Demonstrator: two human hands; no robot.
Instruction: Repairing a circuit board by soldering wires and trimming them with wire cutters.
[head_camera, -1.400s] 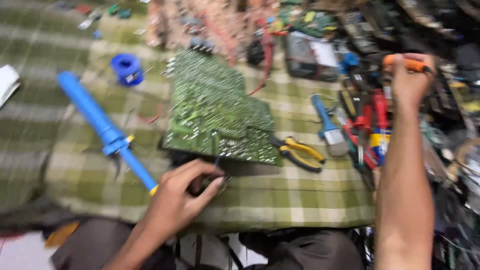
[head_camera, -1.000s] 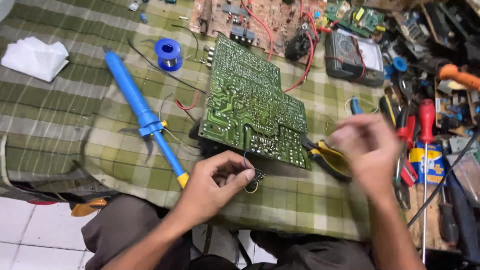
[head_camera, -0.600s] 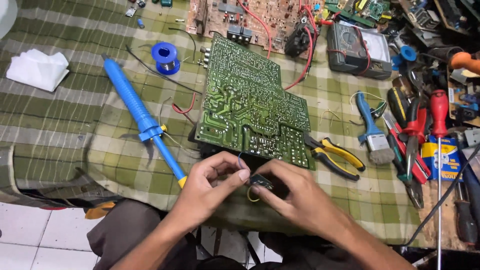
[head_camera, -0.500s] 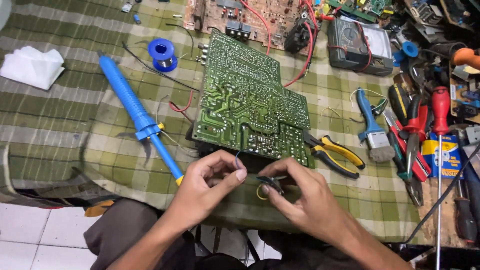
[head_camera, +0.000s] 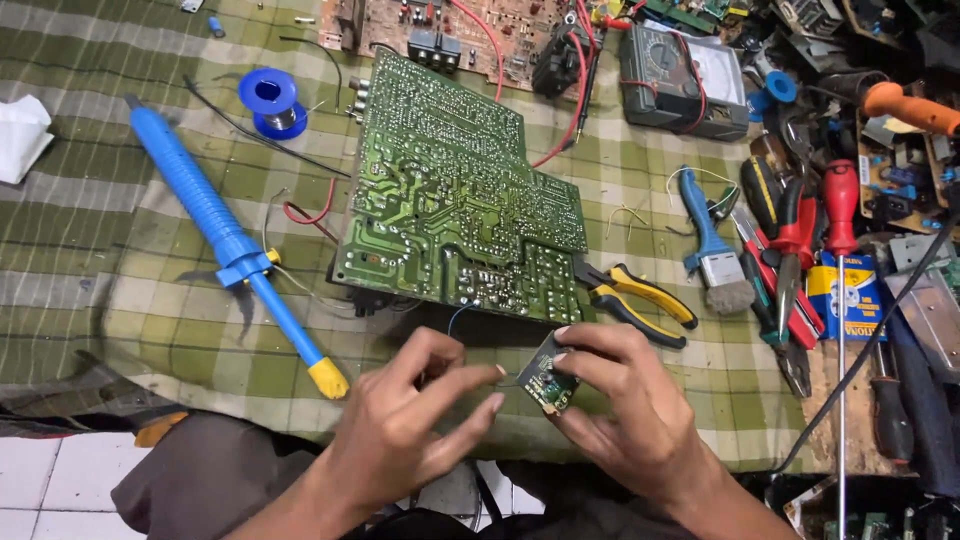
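1. My right hand (head_camera: 620, 410), off over the tool pile at the far right 1.4 s ago, has come in to the near edge of the surface (head_camera: 110, 300) and now pinches a small green circuit module (head_camera: 548, 380) between thumb and fingers, closed on it.
2. The small module sat under my left hand (head_camera: 410, 440) at the near edge of the big green circuit board (head_camera: 460, 200) earlier; it's now lifted clear and tilted, just near of that board.
3. Left hand has let go: fingers spread and half open, tips pointing at the module, holding nothing I can see. A thin wire seems to run from the module toward them; can't tell if they touch it.
4. Blue thin wire (head_camera: 455, 315) still loops off the big board's near edge, between both hands and the board.
5. Unmoved: blue desoldering pump (head_camera: 235, 245) left, yellow-handled pliers (head_camera: 635, 300) right of the board, solder spool (head_camera: 268, 98) far left.
6. I read it as handover done: module now in the right hand, being inspected.
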